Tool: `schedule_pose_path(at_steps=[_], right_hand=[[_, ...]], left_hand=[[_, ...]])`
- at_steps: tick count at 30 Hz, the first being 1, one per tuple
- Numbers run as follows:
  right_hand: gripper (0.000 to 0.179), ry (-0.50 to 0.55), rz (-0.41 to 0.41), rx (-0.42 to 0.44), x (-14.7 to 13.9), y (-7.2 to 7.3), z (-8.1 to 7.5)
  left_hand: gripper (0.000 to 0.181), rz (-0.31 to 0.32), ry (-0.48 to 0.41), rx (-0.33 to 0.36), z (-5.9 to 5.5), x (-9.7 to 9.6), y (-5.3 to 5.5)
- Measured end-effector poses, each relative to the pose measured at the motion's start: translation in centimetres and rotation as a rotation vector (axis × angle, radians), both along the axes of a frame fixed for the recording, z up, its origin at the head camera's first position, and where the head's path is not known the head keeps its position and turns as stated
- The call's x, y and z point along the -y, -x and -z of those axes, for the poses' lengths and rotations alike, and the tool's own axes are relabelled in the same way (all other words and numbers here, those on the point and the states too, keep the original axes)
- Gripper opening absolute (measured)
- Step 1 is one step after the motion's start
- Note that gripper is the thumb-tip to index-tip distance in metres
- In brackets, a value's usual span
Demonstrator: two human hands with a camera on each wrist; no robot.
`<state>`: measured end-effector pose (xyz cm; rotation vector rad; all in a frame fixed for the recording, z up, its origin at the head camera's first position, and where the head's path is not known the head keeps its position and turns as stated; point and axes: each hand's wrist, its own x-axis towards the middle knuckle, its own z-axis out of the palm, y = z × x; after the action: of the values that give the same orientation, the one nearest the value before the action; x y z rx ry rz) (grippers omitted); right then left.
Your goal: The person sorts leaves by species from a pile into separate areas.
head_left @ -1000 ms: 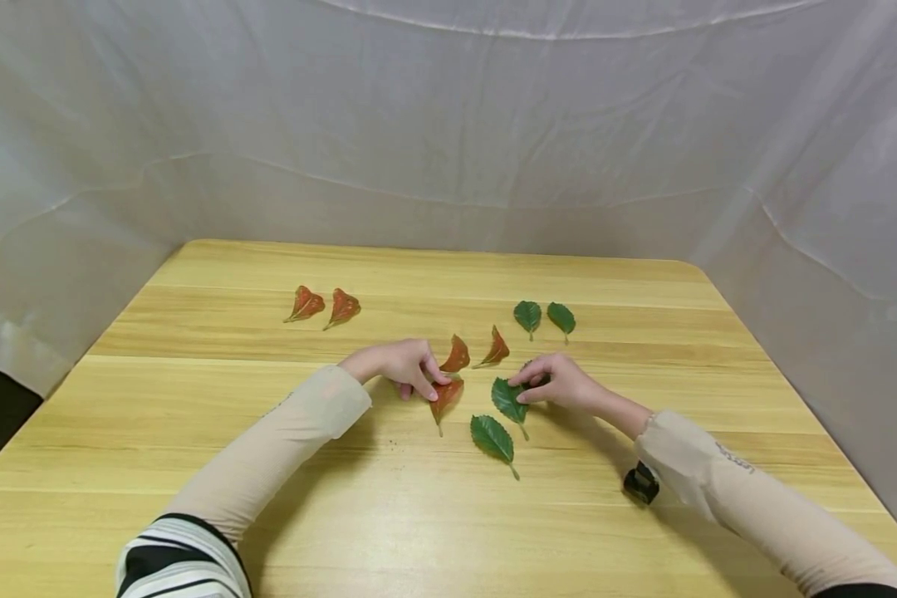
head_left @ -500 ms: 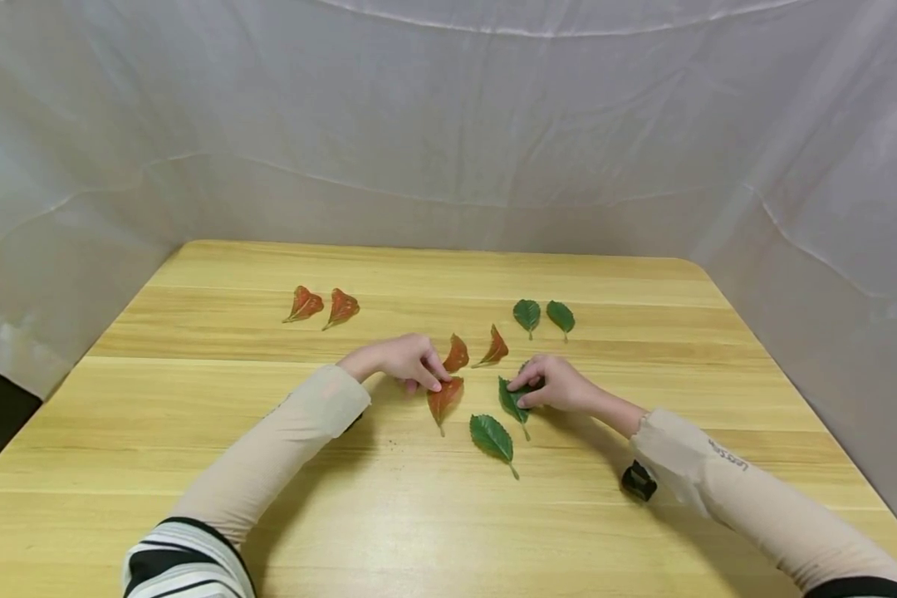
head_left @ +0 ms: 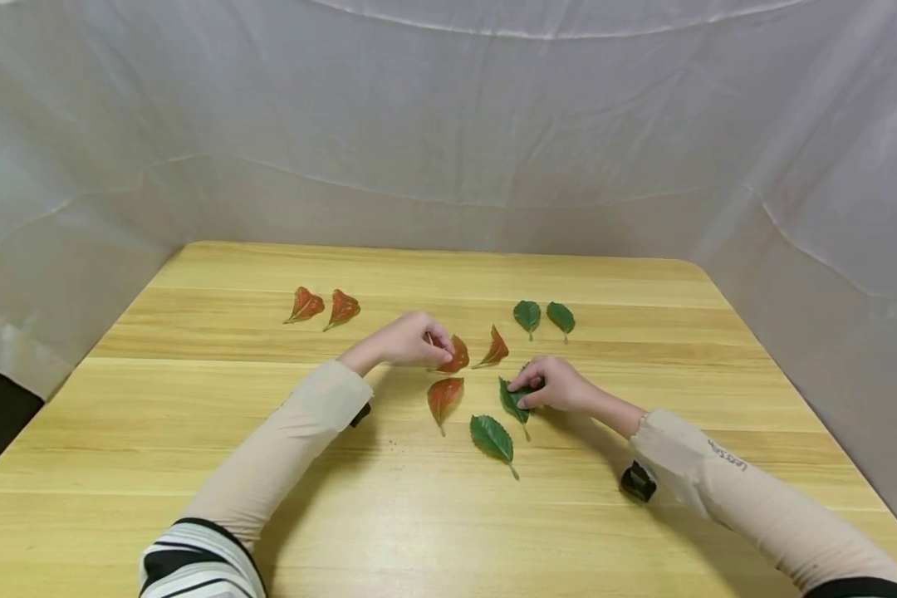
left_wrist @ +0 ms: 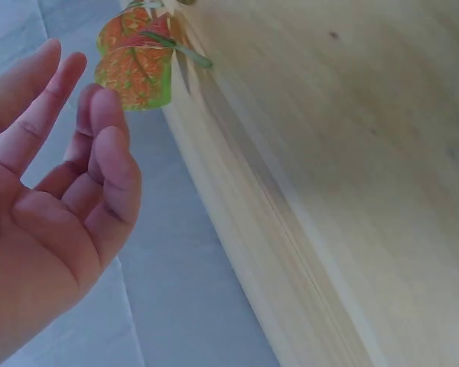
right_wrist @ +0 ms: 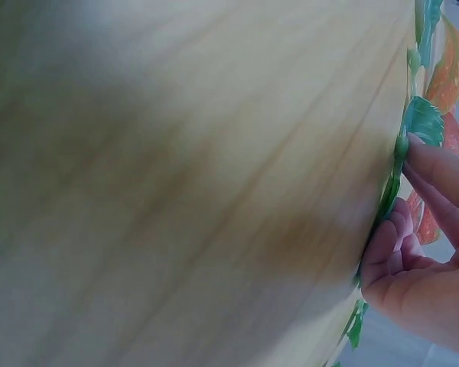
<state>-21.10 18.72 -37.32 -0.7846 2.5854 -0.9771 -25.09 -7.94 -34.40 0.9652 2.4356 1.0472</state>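
My left hand [head_left: 411, 340] hovers by a curled red leaf [head_left: 458, 355], its fingertips overlapping that leaf's left edge in the head view. Loosely bent fingers [left_wrist: 111, 160] with nothing between them show in the left wrist view. Just below lies another red leaf [head_left: 445, 399], and a third red leaf [head_left: 496, 347] is to the right. My right hand [head_left: 556, 382] pinches a toothed green leaf [head_left: 510, 399] between thumb and fingers, hiding part of it. Another bit of green shows behind the fingers. Nearer the front lies a separate green leaf [head_left: 492, 438].
Two red leaves [head_left: 342, 308] lie side by side at the back left of the wooden table [head_left: 389, 531]. A pair of green leaves [head_left: 526, 316] lies at the back right. Pale cloth [head_left: 448, 124] hangs behind and beside the table.
My left hand has let go of the lower red leaf and moved up to the curled one behind it. The right hand's green leaf has turned slightly; that hand has barely moved.
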Motion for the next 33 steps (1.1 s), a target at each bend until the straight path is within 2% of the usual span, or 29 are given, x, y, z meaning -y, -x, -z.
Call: schedule_pose_path(at_steps=[8, 16, 19, 27, 33], right_hand=[[0.02, 0.001, -0.01, -0.013, -0.11, 0.07, -0.01], [0.02, 0.006, -0.013, -0.008, -0.07, 0.05, -0.12], [0.02, 0.01, -0.014, -0.007, -0.04, 0.04, -0.16], [0.02, 0.008, -0.009, -0.022, 0.02, -0.06, -0.14], [0.02, 0.008, -0.009, -0.022, 0.04, -0.13, -0.19]], left_hand=[[0.02, 0.002, -0.002, -0.004, -0.12, -0.42, 0.18], [0.021, 0.006, 0.013, 0.023, 0.49, -0.76, 0.28], [0.02, 0.0, 0.012, 0.013, 0.57, -0.77, 0.33], [0.02, -0.126, -0.018, 0.043, 0.62, -0.76, 0.34], [0.019, -0.188, -0.027, 0.021, 0.57, -0.34, 0.8]])
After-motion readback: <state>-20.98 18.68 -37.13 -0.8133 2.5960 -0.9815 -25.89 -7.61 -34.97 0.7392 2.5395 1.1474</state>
